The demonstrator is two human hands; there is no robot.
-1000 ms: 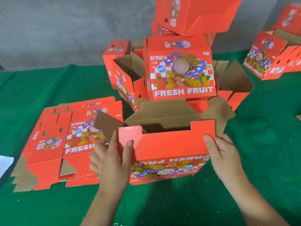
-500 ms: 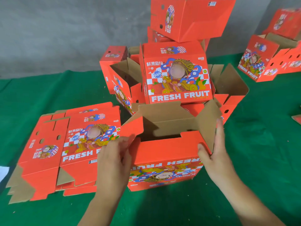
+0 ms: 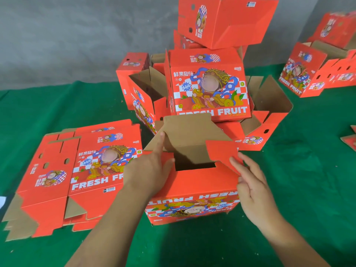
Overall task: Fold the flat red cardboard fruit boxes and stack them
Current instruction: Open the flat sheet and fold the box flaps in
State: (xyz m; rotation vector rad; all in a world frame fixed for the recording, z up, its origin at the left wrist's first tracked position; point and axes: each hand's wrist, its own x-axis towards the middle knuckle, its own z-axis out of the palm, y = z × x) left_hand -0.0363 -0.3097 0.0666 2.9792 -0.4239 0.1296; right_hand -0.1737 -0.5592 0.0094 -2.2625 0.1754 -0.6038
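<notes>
Red cardboard fruit box (image 3: 192, 191), one, partly folded: stood on the green surface (image 3: 308, 180) directly before the person, printed front facing the camera upside down, top still open with brown inner flaps raised.

Left hand (image 3: 148, 170), one: lay on the box's near-left top edge, fingers straight, forefinger pointing up along the left brown flap (image 3: 154, 145); grip open, holding nothing.

Right hand (image 3: 252, 182), one: fingers straight, touching the red right flap (image 3: 221, 153), which tilted inward over the opening; grip open, pressing rather than clasping.

Flat boxes (image 3: 81, 170), a pile at left on the surface; top sheet plainly visible, further edges beneath, number uncertain.

Folded boxes (image 3: 208, 85), central heap behind the worked box: at least five counted, one lying highest (image 3: 225, 20) near the grey wall (image 3: 67, 35), others hidden in part.

Folded boxes, far right group (image 3: 308, 74): at least two, cut by the frame edge.
</notes>
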